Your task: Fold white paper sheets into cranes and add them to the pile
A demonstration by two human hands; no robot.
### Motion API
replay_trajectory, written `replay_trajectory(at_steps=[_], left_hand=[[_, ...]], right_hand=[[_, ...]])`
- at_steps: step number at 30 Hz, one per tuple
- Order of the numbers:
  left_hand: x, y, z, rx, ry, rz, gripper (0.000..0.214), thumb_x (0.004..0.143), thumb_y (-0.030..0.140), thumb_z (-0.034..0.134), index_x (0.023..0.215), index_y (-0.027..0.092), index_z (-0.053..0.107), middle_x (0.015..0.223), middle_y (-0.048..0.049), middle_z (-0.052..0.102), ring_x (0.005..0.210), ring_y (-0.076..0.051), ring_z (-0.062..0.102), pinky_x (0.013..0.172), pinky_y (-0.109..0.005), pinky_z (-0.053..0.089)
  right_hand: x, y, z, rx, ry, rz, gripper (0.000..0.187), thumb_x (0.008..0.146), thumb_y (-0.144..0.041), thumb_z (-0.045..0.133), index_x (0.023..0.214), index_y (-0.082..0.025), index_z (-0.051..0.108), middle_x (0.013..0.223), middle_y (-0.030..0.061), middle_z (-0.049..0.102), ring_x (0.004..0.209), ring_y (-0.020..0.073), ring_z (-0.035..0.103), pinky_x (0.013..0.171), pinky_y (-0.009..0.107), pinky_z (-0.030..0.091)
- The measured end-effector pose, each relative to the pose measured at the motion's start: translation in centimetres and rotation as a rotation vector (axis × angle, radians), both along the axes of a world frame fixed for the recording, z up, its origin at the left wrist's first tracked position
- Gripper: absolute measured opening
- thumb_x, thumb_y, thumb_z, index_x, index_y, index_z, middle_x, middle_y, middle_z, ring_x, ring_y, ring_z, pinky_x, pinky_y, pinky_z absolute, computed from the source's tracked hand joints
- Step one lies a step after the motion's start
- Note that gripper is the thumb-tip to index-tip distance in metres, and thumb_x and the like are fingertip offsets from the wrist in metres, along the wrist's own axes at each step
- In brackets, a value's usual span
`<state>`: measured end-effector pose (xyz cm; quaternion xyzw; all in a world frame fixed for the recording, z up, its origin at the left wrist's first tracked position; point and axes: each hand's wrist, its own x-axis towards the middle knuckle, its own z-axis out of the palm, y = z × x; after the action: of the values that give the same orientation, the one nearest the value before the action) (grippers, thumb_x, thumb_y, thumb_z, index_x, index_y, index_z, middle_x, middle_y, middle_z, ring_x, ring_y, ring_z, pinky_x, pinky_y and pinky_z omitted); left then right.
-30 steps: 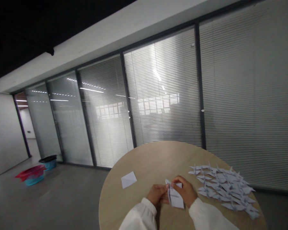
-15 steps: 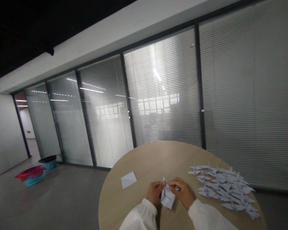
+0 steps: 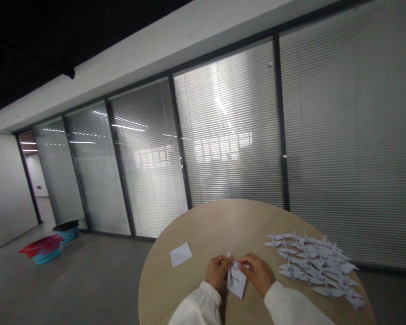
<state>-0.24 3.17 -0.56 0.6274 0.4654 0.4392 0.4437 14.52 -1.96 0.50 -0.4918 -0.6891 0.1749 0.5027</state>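
A partly folded white origami paper (image 3: 237, 283) is held between my two hands, just above the near part of the round table (image 3: 219, 221). My left hand (image 3: 218, 271) pinches its left edge near the pointed top. From the right, my right hand (image 3: 258, 271) grips the upper edge with thumb and fingers. The lower part of the paper hangs toward me, with creases and flaps showing. Fingertips hide some of the upper folds. To the left lies a flat white square of paper (image 3: 181, 255). Many folded paper cranes (image 3: 316, 266) lie grouped in rows on the right.
On the grey floor at left stand a blue basket with a red liner (image 3: 45, 253) and another with a black liner (image 3: 67, 231). Glass partitions with blinds (image 3: 230, 135) rise behind the table. A white door (image 3: 8, 194) is at far left.
The paper has shifted slightly, its pointed top tilting a little to the left and its lower end sitting slightly lower. Both hands keep their grip in nearly the same place.
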Motion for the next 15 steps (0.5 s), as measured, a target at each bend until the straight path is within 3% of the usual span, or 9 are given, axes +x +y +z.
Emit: replay_trajectory(at_steps=[9, 15], left_hand=[[0.42, -0.14, -0.21, -0.131, -0.065, -0.055, 0.049, 0.049, 0.063, 0.057, 0.059, 0.015, 0.05, 0.044, 0.0036, 0.048, 0.038, -0.009, 0.042, 0.038, -0.02, 0.027], [0.51, -0.41, -0.05, -0.096, -0.071, -0.093, 0.043, 0.052, 0.057, 0.06, 0.058, 0.015, 0.049, 0.042, 0.0066, 0.043, 0.037, -0.006, 0.037, 0.038, -0.018, 0.025]], right_hand=[[0.29, 0.3, -0.15, -0.003, 0.023, -0.043, 0.012, 0.07, -0.023, 0.05, 0.069, -0.02, 0.062, 0.071, 0.0021, 0.059, 0.068, 0.0151, 0.055, 0.06, 0.023, 0.042], [0.08, -0.04, 0.26, 0.02, -0.004, -0.031, 0.01, 0.069, -0.02, 0.051, 0.07, -0.02, 0.061, 0.072, 0.0019, 0.059, 0.07, 0.0152, 0.056, 0.064, 0.024, 0.042]])
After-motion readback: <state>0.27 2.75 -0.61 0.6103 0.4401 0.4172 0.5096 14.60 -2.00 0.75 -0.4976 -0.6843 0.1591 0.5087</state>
